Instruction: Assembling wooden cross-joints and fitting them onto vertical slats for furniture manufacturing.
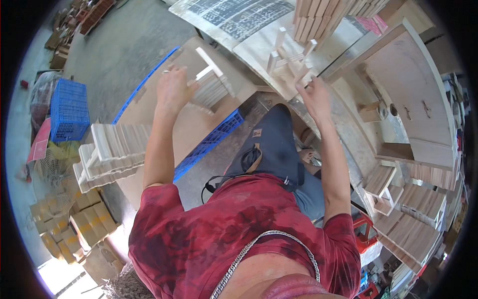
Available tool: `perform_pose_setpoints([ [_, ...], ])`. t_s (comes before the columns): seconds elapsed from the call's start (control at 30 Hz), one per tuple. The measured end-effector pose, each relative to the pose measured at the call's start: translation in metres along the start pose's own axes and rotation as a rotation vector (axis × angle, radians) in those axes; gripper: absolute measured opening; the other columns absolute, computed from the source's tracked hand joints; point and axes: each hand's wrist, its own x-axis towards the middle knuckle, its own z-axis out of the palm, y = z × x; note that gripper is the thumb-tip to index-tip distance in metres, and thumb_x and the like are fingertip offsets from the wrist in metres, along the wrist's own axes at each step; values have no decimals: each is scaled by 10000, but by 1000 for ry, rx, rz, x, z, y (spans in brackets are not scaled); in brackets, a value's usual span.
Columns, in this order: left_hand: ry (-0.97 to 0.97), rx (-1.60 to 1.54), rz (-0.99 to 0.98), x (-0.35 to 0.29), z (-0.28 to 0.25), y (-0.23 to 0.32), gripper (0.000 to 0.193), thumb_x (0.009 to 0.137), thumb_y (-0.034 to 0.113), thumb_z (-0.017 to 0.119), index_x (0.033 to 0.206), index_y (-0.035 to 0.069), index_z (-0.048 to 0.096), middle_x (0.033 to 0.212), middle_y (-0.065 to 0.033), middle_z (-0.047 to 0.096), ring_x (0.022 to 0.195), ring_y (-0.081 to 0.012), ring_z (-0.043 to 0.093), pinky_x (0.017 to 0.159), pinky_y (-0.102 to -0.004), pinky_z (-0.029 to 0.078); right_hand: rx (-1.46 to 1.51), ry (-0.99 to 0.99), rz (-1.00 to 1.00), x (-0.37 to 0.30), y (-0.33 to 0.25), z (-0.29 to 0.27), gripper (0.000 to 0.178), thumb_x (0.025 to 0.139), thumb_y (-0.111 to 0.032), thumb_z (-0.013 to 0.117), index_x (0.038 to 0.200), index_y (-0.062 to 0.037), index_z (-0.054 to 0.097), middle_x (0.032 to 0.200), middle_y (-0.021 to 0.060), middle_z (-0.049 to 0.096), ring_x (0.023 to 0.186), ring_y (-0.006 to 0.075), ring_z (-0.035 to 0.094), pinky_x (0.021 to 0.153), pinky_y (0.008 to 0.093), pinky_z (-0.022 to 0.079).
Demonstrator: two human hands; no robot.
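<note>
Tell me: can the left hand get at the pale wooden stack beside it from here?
Probably yes. The left hand is right beside the pale wooden stack, and nothing visible blocks the near side. Whether it already touches the wood, I can't tell.

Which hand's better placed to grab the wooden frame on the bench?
Likely the right hand: it is right at the near end of the wooden frame on the bench; contact is unclear. The left hand is away to the left, beside a stack of wood pieces.
</note>
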Motion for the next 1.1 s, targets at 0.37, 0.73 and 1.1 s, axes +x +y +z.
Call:
perform_pose_setpoints([
  [0.37,-211,-141,-38,17,40,-94,301,888,293,744,998,14,719,891,-186,715,849,-298,713,760,-404,542,-824,408,203,-215,101,-303,346,777,-133,764,1113,-74,713,1038,126,719,1009,372,647,875,453,528],
  [0.73,297,-918,352,-49,-38,111,295,1015,45,539,1290,-39,602,1281,-143,657,1145,-204,624,977,-346,497,-976,-99,186,-265,214,-365,265,767,-83,705,1029,-62,734,938,150,698,1062,344,602,892,448,519],
  [1.1,-434,-1150,960,-111,-57,248,277,786,39,803,1046,18,706,1083,-143,719,914,-218,697,790,-312,545,-147,128,243,-275,39,-244,297,773,-146,825,1039,-33,754,914,123,704,911,260,676,819,373,541],
])
